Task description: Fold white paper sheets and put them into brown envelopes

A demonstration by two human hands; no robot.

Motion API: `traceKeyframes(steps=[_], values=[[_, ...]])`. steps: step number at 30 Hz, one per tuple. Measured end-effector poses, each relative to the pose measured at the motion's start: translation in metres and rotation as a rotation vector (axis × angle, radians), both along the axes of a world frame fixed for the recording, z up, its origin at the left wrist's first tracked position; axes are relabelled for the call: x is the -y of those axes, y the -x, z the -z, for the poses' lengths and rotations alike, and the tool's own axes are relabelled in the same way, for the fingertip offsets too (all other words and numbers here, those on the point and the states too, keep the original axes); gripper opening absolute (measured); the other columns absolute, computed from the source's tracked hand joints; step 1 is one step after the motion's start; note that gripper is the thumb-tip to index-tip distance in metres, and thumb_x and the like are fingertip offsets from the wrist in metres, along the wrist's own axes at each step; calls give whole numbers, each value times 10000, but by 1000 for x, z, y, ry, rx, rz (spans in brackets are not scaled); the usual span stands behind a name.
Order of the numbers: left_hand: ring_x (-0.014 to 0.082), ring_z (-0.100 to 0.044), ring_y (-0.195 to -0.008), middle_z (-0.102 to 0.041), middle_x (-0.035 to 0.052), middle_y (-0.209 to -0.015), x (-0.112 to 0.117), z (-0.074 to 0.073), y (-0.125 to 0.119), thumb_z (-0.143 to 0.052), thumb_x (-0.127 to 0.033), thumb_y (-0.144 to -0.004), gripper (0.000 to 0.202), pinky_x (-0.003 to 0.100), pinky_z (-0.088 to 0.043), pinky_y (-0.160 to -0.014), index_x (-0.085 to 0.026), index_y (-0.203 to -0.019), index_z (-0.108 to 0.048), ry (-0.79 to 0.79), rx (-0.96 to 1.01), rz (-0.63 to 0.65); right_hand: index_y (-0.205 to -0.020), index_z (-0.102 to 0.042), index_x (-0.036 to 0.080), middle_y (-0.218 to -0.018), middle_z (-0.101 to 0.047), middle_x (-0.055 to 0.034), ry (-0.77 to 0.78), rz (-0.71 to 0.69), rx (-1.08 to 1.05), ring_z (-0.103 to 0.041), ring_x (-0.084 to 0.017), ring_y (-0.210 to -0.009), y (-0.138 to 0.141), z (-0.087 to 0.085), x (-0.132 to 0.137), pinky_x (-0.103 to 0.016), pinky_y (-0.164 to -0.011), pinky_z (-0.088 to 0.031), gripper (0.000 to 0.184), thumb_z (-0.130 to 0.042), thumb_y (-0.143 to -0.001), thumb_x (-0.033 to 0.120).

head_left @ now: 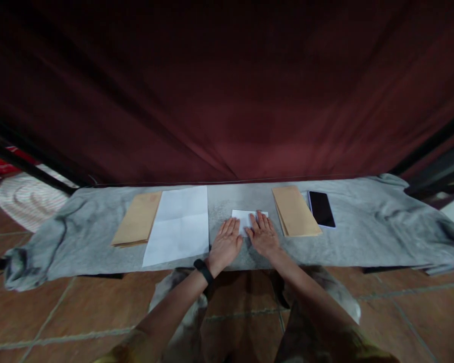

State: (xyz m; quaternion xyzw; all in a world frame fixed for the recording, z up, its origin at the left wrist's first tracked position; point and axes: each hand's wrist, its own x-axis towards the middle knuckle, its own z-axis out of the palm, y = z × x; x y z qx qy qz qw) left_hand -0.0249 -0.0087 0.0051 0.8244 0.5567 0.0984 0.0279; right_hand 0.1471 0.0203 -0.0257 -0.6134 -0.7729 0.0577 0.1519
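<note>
A small folded sheet of white paper (244, 216) lies on the grey cloth in front of me, partly covered by my hands. Flat on its left side rests my left hand (227, 242), fingers stretched out, a dark band on the wrist. My right hand (264, 236) presses on the right side of the paper with its fingers spread. To the left is a larger white sheet (183, 222) with visible crease lines. Right of my hands sits a stack of brown envelopes (295, 212).
More brown envelopes (138, 217) lie at the left, partly beside the large sheet. A phone (321, 208) with a dark screen is at the right. The grey cloth (378, 227) covers a narrow bench against a dark red curtain (227, 101). Below is a tiled floor (98, 307).
</note>
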Motion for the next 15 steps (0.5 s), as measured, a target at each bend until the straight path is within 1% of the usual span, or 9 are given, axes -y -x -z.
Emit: traceKeyframes(steps=[3, 6, 10, 15], values=[[245, -242, -1535, -350, 144, -1620, -14, -3, -7, -321, -263, -1004, 570, 461, -280, -1240, -86, -1546, -342, -20, 21, 2, -1551, -388, 169, -1628, -326, -154, -23, 11, 4, -328, -329, -1490, 0, 3, 0, -518, -1197, -242, 595, -370, -1029, 454], [248, -232, -1538, -330, 150, -1628, -22, 1, -11, -313, -286, -1016, 573, 465, -245, -1252, -67, -1545, -333, -4, 7, -29, -1548, -395, 167, -1634, -314, -155, -31, -2, 13, -317, -329, -1495, -1, 4, 0, -508, -1194, -245, 594, -380, -1028, 455], [251, -229, -1539, -309, 168, -1632, -23, 10, -11, -317, -314, -1024, 583, 454, -216, -1262, -42, -1540, -335, 13, -18, -74, -1548, -396, 166, -1644, -283, -169, -32, -6, 19, -315, -343, -1492, -3, 3, 2, -513, -1194, -240, 601, -393, -1029, 469], [267, -256, -1530, -304, 186, -1628, -20, 15, -7, -319, -388, -1033, 617, 477, -249, -1246, -41, -1544, -325, 1, 0, -128, -1554, -383, 156, -1644, -265, -192, -43, 12, 36, -303, -357, -1495, -8, 3, 2, -533, -1187, -248, 616, -413, -1025, 471]])
